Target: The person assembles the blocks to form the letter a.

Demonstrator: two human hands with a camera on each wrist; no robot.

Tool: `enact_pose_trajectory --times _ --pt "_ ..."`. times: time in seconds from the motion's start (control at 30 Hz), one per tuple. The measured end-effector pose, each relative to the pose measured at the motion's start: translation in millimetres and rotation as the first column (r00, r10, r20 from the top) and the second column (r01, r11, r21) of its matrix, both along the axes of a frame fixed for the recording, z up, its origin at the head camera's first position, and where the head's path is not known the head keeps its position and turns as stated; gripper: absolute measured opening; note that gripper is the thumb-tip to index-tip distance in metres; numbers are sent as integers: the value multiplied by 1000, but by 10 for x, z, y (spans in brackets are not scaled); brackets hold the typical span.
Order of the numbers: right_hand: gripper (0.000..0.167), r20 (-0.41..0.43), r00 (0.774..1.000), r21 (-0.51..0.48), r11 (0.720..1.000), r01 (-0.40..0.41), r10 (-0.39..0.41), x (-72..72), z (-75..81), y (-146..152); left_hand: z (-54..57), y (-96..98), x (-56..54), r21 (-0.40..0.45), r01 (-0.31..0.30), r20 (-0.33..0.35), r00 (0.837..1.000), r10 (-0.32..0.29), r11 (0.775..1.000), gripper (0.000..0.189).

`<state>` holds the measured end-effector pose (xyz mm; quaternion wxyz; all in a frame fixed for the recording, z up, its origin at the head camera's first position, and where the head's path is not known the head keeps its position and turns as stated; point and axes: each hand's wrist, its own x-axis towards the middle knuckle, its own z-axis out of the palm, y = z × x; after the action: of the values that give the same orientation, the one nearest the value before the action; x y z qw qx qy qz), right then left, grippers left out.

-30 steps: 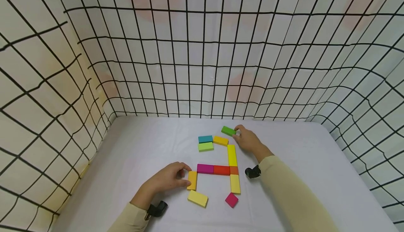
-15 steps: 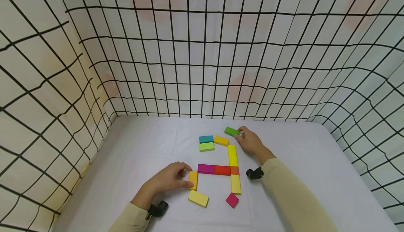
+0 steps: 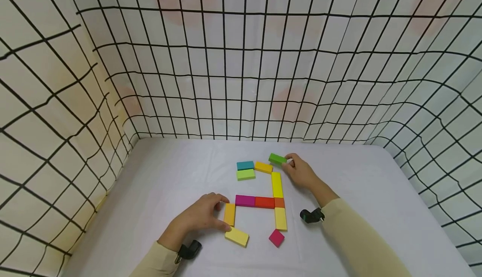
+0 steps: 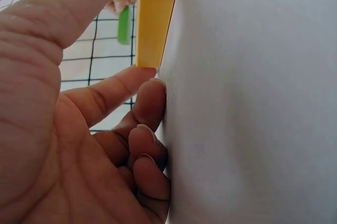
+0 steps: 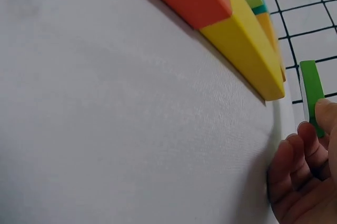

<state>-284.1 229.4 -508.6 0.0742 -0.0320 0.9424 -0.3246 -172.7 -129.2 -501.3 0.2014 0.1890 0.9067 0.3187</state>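
Observation:
In the head view my left hand (image 3: pixel 199 214) spans an orange-yellow block (image 3: pixel 229 214), index fingertip at its far end and thumb at its near end. The left wrist view shows the same block (image 4: pixel 155 21) standing on the cloth, other fingers curled below it. My right hand (image 3: pixel 301 173) pinches one end of a green block (image 3: pixel 277 159) between thumb and fingers. That green block (image 5: pixel 311 84) is raised near the far end of a yellow block (image 3: pixel 276 185). An amber block (image 3: pixel 263 167) lies just left of it.
Magenta (image 3: pixel 245 201), red (image 3: pixel 265 202) and orange (image 3: pixel 279 202) blocks form a row. Teal (image 3: pixel 245 165) and lime (image 3: pixel 246 175) blocks lie behind. Pale yellow blocks (image 3: pixel 237 237) (image 3: pixel 280 219) and a crimson block (image 3: pixel 276 238) lie nearer. A black grid (image 3: pixel 233 76) encloses the table.
My right hand has shifted slightly right and nearer with the green block. My left thumb has slid from the orange-yellow block's side to its near end, beside the pale yellow block.

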Motion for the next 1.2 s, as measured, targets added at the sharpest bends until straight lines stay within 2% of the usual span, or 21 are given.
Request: enact_pose_trajectory --times 0.13,0.37,0.7,1.03,1.2 --pt "40 -40 999 -29 999 -14 13 110 29 7 10 -5 6 2 -2 -1 1000 2 1000 72" --pt "36 -101 994 -74 996 -57 49 404 168 -51 36 -10 12 -8 -1 -2 1000 1 1000 71" --pt "39 -74 987 -106 983 -153 146 794 386 -211 20 1 -1 -7 -1 2 1000 1 1000 72" --pt "38 -84 970 -59 970 -235 230 1137 406 -287 13 13 2 -19 -6 -4 1000 6 1000 72" --pt "36 -76 945 -37 946 -322 318 1327 396 -310 25 7 6 -14 -6 -9 1000 6 1000 69"
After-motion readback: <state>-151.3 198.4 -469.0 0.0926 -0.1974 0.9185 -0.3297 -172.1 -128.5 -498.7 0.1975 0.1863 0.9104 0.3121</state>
